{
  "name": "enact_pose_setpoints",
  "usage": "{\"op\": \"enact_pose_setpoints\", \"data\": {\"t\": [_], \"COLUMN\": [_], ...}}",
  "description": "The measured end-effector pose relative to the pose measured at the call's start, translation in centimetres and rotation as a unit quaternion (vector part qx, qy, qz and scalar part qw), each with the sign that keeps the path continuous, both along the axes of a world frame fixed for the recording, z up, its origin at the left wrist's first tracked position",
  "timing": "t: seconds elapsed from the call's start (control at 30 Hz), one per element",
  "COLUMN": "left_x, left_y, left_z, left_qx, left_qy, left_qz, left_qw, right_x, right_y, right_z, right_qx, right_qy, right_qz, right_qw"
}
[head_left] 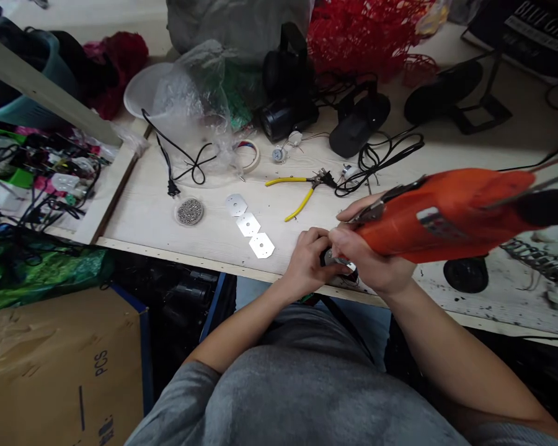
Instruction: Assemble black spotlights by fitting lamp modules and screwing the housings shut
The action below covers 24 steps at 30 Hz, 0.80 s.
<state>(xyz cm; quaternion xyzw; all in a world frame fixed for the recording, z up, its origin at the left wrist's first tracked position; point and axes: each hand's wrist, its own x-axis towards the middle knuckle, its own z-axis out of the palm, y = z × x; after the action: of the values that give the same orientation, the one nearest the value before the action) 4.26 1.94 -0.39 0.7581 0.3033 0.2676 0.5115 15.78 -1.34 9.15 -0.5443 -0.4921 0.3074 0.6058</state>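
Note:
My right hand (pixel 376 263) is wrapped round an orange electric screwdriver (pixel 446 214), whose nose points down and to the left. Close beside it, my left hand (pixel 307 260) grips a small black housing (pixel 351 276) at the table's front edge. Part of a shiny metal plate shows on the housing; the screwdriver's tip is hidden behind my right hand. Left of my hands lie several flat silver plates (pixel 248 225) in a slanting row. A round dish of small screws (pixel 189 211) sits further left. Yellow-handled pliers (pixel 302 189) lie open beyond my hands.
Black lamp housings (pixel 360 118) with cables stand at the back. A tape roll (pixel 248 156) and small motors (pixel 279 153) lie before them. A white bucket (pixel 142 90) with clear plastic is back left. A black round part (pixel 466 274) lies right. Below left is a cardboard box (pixel 60 365).

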Motion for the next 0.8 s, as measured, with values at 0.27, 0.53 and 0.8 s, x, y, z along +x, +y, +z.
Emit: {"op": "enact_pose_setpoints", "data": {"t": [0.27,0.53,0.8], "left_x": [-0.6,-0.9,-0.9], "left_y": [0.1,0.6,1.3], "left_z": [0.9,2.7,2.6], "left_qx": [0.071,0.268,0.299], "left_qy": [0.050,0.098,0.095], "left_qz": [-0.002,-0.055,-0.078], "left_qw": [0.996,0.957,0.946], "right_x": [0.1,2.4,1.6], "right_y": [0.2,-5.5,-5.7], "right_z": [1.8,0.1,-1.6], "right_qx": [0.040,0.109,0.086], "right_qy": [0.086,0.132,0.086], "right_qz": [-0.039,-0.149,-0.150], "right_qw": [0.995,0.974,0.981]}}
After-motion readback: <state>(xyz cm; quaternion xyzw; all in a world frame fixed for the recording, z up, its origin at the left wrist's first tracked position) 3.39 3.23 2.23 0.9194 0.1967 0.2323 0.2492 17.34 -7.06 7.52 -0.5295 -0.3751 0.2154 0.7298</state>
